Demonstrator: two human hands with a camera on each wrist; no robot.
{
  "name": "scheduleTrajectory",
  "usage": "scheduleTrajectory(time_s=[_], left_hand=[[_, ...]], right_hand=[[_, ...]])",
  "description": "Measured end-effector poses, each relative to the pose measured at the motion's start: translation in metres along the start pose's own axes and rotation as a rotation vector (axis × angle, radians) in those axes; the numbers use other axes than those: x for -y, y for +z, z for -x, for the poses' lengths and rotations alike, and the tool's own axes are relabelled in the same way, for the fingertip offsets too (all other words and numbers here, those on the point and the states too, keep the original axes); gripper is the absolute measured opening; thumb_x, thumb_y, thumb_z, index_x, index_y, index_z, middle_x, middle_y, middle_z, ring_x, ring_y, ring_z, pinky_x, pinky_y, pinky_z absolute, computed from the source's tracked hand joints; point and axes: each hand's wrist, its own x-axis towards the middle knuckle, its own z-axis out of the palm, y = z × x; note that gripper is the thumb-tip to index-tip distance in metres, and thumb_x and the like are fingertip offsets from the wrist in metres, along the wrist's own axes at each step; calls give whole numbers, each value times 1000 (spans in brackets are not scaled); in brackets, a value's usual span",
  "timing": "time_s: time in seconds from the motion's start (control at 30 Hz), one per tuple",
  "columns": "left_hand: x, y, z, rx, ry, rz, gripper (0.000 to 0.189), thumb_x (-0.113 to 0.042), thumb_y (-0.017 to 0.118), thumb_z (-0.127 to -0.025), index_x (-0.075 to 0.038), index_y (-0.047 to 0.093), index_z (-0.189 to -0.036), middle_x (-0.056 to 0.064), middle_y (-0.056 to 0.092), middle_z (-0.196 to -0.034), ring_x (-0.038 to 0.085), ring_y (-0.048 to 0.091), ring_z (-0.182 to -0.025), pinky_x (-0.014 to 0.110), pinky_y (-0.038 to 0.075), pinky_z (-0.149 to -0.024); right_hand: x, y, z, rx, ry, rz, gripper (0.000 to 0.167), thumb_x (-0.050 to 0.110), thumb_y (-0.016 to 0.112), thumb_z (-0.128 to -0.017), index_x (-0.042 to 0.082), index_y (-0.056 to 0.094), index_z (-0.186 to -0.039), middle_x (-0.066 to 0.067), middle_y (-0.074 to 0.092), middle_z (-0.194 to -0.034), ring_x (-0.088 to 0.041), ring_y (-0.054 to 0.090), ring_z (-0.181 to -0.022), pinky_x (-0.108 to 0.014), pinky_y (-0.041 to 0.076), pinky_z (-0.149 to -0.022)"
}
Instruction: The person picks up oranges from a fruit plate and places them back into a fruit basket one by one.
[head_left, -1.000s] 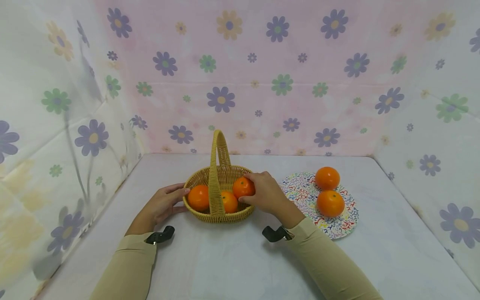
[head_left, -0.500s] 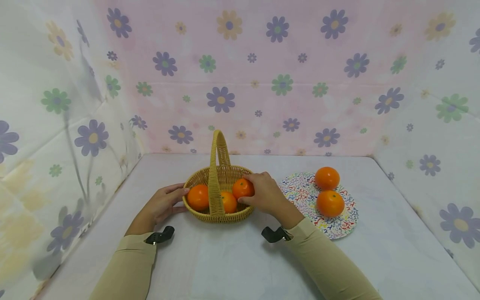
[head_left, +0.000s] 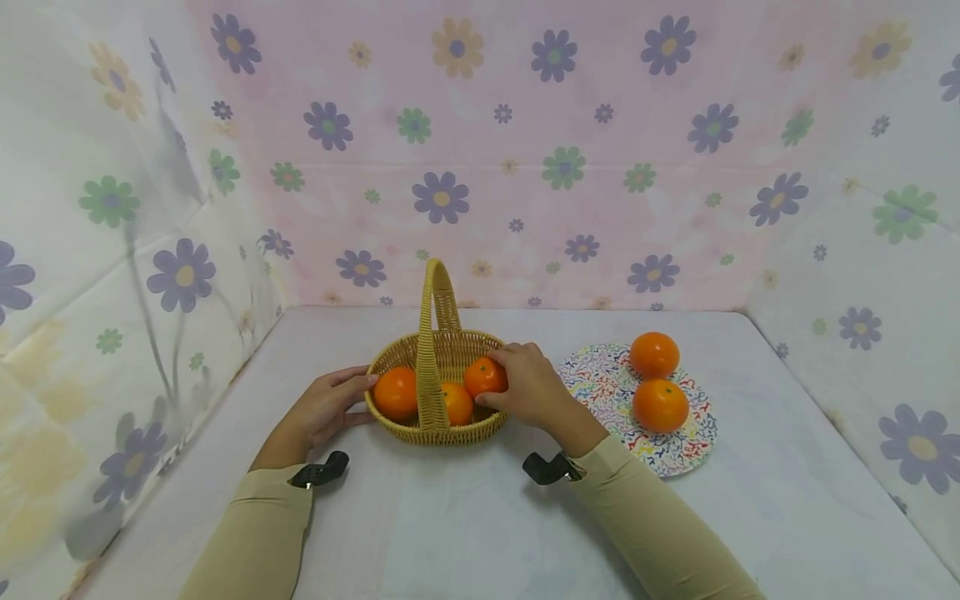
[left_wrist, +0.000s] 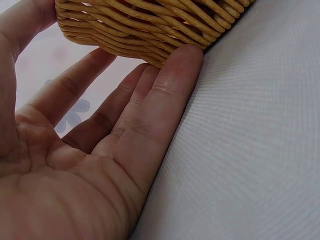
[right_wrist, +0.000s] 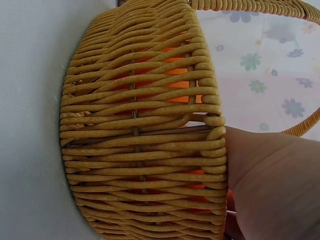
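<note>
A yellow wicker basket [head_left: 442, 435] with a tall handle stands upright on the table, holding three oranges. One orange [head_left: 396, 394] lies at its left end, another [head_left: 456, 405] sits partly behind the handle. My right hand [head_left: 532, 385] reaches over the right rim and grips the third orange [head_left: 485, 378] between thumb and fingers, low in the basket. Fairly straight fingers of my left hand [head_left: 330, 408] touch the basket's left outer side; the left wrist view shows a fingertip [left_wrist: 182, 55] against the woven wall near the table. In the right wrist view, the basket [right_wrist: 145, 120] hides my right fingertips.
Right of the basket, a round plate [head_left: 592, 379] with a colourful squiggle pattern bears two oranges [head_left: 661, 406], one behind the other. Flower-printed cloth [head_left: 510, 208] hangs behind and at both sides of the white-covered table [head_left: 465, 525].
The orange in my right hand has shifted very slightly left, and the hand with it. My left hand and the basket look almost still.
</note>
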Motion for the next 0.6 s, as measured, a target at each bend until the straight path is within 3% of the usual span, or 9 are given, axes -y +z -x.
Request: scheduleTrajectory(time_s=[0.6], left_hand=[[0, 0, 0, -5, -9, 14, 73, -40, 71, -98, -7, 43, -157, 16, 41, -162, 20, 62, -125, 47, 60, -97]], right_hand=[[1, -1, 0, -11, -13, -29, 70, 44, 85, -85, 11, 62, -142, -9, 62, -139, -29, 53, -123, -44, 56, -103]])
